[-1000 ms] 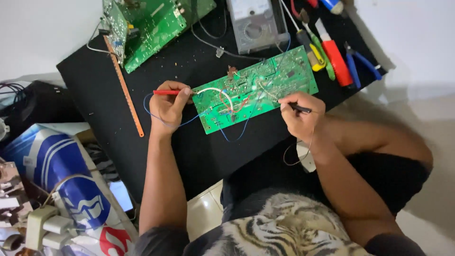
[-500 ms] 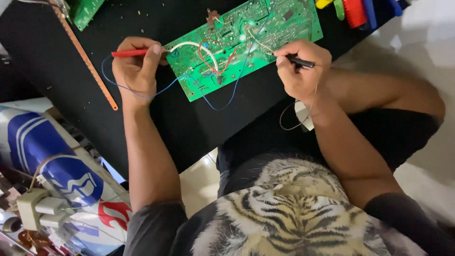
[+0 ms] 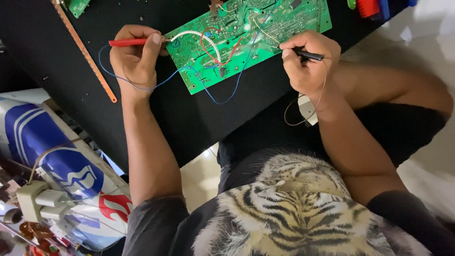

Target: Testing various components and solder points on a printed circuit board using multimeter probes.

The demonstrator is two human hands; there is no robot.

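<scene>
A green circuit board (image 3: 284,23) lies tilted on a black table (image 3: 57,80), with white, red and blue wires looping over its left half. My left hand (image 3: 135,59) grips a red probe (image 3: 127,42) whose tip points at the board's left edge. My right hand (image 3: 308,64) holds a black probe (image 3: 310,55) at the board's lower right edge. A thin brown wire runs from that hand down toward a small white object (image 3: 308,108) by my lap.
A thin orange strip (image 3: 87,54) lies diagonally on the table left of my left hand. A blue and white printed bag (image 3: 52,156) and a beige plug adapter (image 3: 40,200) sit at lower left. Red and blue tool handles (image 3: 374,5) show at the top right edge.
The view has dropped and pulled closer, so the board and hands sit higher in frame. Both hands keep their probes at the board's edges.
</scene>
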